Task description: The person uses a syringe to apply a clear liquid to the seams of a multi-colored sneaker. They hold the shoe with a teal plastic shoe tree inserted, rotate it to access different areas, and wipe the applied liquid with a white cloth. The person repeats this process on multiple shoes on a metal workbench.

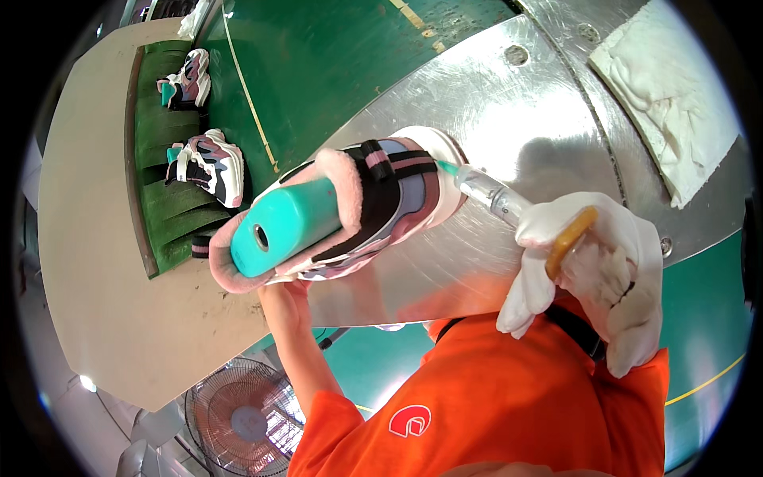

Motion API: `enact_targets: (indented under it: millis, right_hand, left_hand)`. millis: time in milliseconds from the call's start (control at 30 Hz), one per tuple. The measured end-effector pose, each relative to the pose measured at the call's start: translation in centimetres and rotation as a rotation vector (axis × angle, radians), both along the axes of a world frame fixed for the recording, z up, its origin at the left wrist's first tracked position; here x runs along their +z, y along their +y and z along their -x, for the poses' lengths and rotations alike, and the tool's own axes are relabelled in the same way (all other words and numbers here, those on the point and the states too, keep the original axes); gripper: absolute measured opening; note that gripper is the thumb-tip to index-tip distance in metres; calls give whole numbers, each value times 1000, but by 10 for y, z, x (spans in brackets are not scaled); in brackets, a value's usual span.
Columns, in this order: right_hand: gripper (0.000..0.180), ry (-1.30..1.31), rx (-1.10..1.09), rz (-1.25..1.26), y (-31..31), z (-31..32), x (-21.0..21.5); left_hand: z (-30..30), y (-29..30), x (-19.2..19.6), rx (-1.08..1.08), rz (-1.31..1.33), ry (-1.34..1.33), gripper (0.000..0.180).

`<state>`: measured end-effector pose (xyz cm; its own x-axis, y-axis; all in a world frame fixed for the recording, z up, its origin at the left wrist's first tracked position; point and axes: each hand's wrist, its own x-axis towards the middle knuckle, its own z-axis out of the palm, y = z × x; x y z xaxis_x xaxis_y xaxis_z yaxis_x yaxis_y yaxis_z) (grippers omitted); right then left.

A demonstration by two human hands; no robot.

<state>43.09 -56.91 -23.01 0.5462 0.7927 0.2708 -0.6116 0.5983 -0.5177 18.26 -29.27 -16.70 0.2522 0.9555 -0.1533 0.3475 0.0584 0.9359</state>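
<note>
The sneaker [397, 187] under work is positioned over the near left part of the brushed steel tabletop [509, 111], toe toward the upper right and heel toward the lower left. It has a pink plush collar, black straps with a pink loop, mauve and grey-blue panels and a white sole; a teal shoe last [290, 219] fills its opening. The left hand [292, 292] is at the underside of the sneaker near the heel; the fingers are hidden behind it, so how far they are open cannot be told. The right hand [600, 266], in a white glove, is closed around the rear of a clear syringe [491, 195], an amber-coloured end piece [571, 242] showing at the glove. The green tip [447, 167] of the syringe is at the toe end, by the upper's edge above the sole; whether it touches cannot be determined. To the left, two similar sneakers, one farther [189, 79] and one nearer [208, 167], rest on a green slatted surface [163, 119]. A white cloth [668, 95] lies at the upper right of the steel.
</note>
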Motion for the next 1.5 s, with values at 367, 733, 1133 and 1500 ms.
enact_targets:
  millis: [367, 733, 1133, 1500]
  right_hand:
    - [66, -67, -82, -131, 9, 21, -22]
    - [67, 13, 123, 234, -5, 15, -8]
    - [78, 0, 81, 127, -4, 11, 1]
    - [57, -139, 36, 485, -7, 17, 33]
  left_hand:
    - [37, -82, 13, -155, 293, -20, 47]
    - [31, -101, 16, -166, 338, -27, 47]
    - [29, -103, 14, -176, 323, -58, 42]
    - [40, -113, 20, -235, 456, -51, 49]
